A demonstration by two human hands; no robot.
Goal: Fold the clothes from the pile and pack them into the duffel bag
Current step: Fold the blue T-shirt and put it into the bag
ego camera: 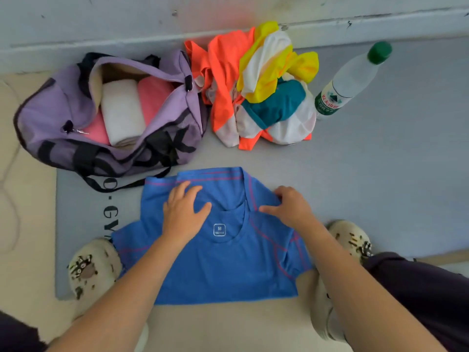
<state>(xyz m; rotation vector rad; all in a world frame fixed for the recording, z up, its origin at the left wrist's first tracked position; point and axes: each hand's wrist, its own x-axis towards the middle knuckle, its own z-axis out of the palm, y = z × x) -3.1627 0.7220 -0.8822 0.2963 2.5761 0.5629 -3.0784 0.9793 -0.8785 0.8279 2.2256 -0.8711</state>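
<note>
A blue T-shirt (223, 262) with pink seams lies flat on the grey mat in front of me, its far part folded over toward the collar. My left hand (184, 214) rests flat on the folded part, fingers spread. My right hand (289, 205) pinches the shirt's right shoulder edge. The purple duffel bag (50, 115) sits open at the far left, holding a folded white piece (121, 113) and a folded pink piece (153, 97). The pile of clothes (256, 85), orange, yellow, teal and white, lies to the right of the bag.
A clear water bottle (350, 80) with a green cap lies right of the pile. The grey mat (380, 161) ends at a wall ledge at the back and at beige flooring on the left. My two beige clogs (94, 268) flank the shirt.
</note>
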